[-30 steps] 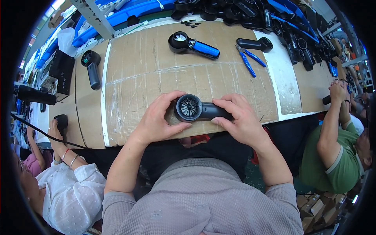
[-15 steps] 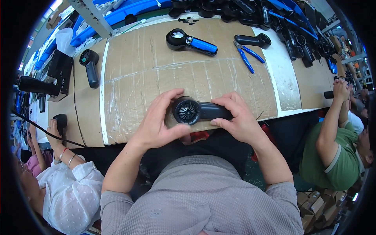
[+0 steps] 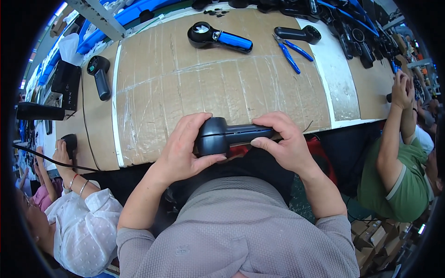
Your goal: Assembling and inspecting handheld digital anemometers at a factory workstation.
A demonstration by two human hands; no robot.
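A black handheld fan (image 3: 214, 138) lies crosswise between my hands at the table's near edge, turned on its side. A seam with a narrow gap runs along its handle. My left hand (image 3: 182, 149) is curved round the round head, fingers behind and thumb in front. The end of the handle is pinched between the thumb and fingers of my right hand (image 3: 289, 144). Farther off lies an opened fan (image 3: 202, 35) with a blue battery showing in its handle. Blue-handled pliers (image 3: 290, 56) rest near another black fan (image 3: 296, 34).
Cardboard sheets (image 3: 185, 88) cover the table. At left stand a black fan with a lit display (image 3: 98, 76), a black box (image 3: 65, 85) and a cable. Black parts (image 3: 343, 41) pile up at the far right. Co-workers sit on both sides; the left one's hand (image 3: 61, 153) touches a black part.
The fan has been rolled from grille-up onto its side, with both hands still around it. The view has shifted slightly, and the tabletop things appear higher up.
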